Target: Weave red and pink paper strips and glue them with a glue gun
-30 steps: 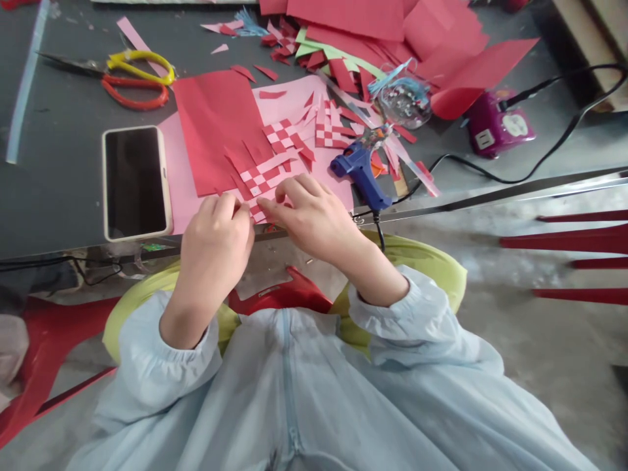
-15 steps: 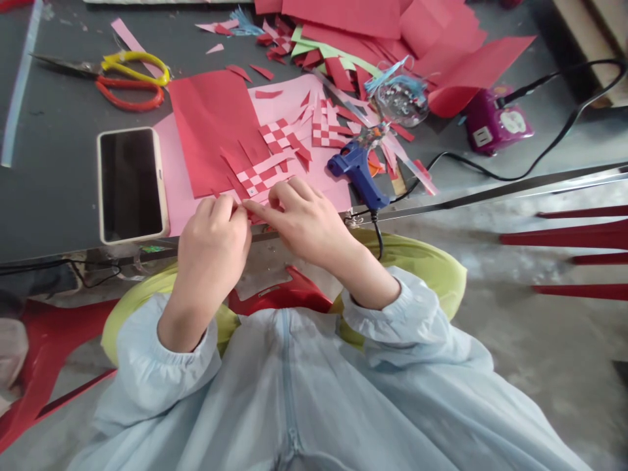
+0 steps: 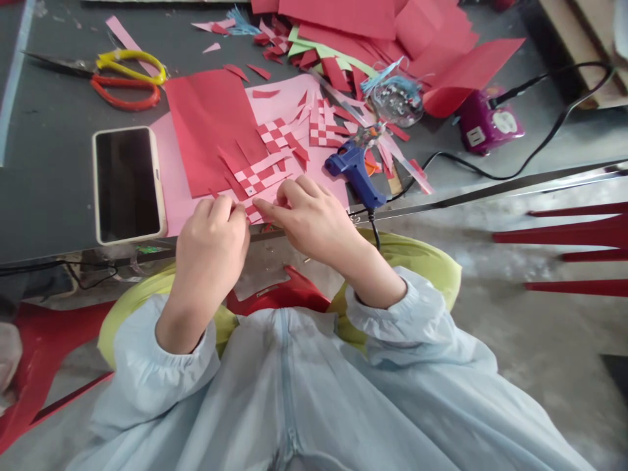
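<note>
Close to the table's front edge, my left hand (image 3: 212, 239) has its fingers closed on a red and pink woven paper piece (image 3: 254, 214), only partly visible between the hands. My right hand (image 3: 314, 219) is closed at the same piece, its index finger stretched left over it. What the right thumb does is hidden. Just beyond the fingers lies another checkered woven paper piece (image 3: 255, 175) with loose strip ends. Two more, one woven piece (image 3: 275, 135) and another woven piece (image 3: 322, 127), rest on the pink paper (image 3: 179, 203). Beside them is a red paper sheet (image 3: 210, 124).
A phone (image 3: 128, 183) lies left, with scissors (image 3: 115, 78) behind it. At right are a blue glue gun (image 3: 356, 170), its black cord (image 3: 520, 173), a purple box (image 3: 490, 121) and a clear dish of beads (image 3: 400, 103). Red paper (image 3: 343, 18) is piled at the back.
My right index fingertip has drawn slightly right, away from my left hand, so more of the checkered piece shows between them. The left hand keeps its grip. The whole view has shifted a little.
</note>
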`<state>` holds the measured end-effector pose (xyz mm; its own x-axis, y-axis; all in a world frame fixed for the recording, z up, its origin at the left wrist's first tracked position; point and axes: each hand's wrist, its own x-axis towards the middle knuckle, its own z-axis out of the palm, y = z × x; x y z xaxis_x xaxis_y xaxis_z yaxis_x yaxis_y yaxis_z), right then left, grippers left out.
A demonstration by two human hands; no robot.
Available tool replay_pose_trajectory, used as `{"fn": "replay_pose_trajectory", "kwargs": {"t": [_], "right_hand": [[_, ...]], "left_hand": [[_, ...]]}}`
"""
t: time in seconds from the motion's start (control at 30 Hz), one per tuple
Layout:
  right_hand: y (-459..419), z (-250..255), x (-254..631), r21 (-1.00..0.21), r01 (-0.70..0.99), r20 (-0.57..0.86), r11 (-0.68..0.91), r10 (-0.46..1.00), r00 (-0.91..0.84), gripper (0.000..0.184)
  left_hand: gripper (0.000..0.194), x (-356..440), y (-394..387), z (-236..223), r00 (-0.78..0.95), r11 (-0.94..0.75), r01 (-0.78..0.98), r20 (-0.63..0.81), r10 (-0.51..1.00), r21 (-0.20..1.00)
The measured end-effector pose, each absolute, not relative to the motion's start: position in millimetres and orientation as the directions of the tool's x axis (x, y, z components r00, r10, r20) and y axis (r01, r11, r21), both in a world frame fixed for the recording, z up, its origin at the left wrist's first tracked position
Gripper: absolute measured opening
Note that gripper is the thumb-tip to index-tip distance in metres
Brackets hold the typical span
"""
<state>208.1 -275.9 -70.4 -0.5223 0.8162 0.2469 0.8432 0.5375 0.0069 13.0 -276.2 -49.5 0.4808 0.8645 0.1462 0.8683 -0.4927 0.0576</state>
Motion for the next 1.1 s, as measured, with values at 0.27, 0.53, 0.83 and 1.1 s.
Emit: {"fn": "replay_pose_trajectory", "kwargs": {"t": [0.27,0.53,0.83,1.1], "right_hand": [[-273,-69,208,-0.005,0.885,0.27,0.466,0.852,-0.448,0.038],[-274,-71,204,0.016,0.901,0.225,0.433,0.877,-0.426,0.041],[-277,-68,219,0.09,0.927,0.271,0.364,0.887,-0.375,0.034],[-280,-68,206,0.032,0.893,0.267,0.45,0.857,-0.441,0.032]], "left_hand": [[0.021,12,-277,-50,0.484,-0.497,0.867,0.164,0.859,0.045],[0.02,11,-276,-52,0.495,-0.511,0.858,0.192,0.847,0.046],[0.021,12,-278,-51,0.493,-0.505,0.863,0.175,0.852,0.024],[0.02,12,-278,-49,0.481,-0.493,0.868,0.152,0.864,0.055]]}}
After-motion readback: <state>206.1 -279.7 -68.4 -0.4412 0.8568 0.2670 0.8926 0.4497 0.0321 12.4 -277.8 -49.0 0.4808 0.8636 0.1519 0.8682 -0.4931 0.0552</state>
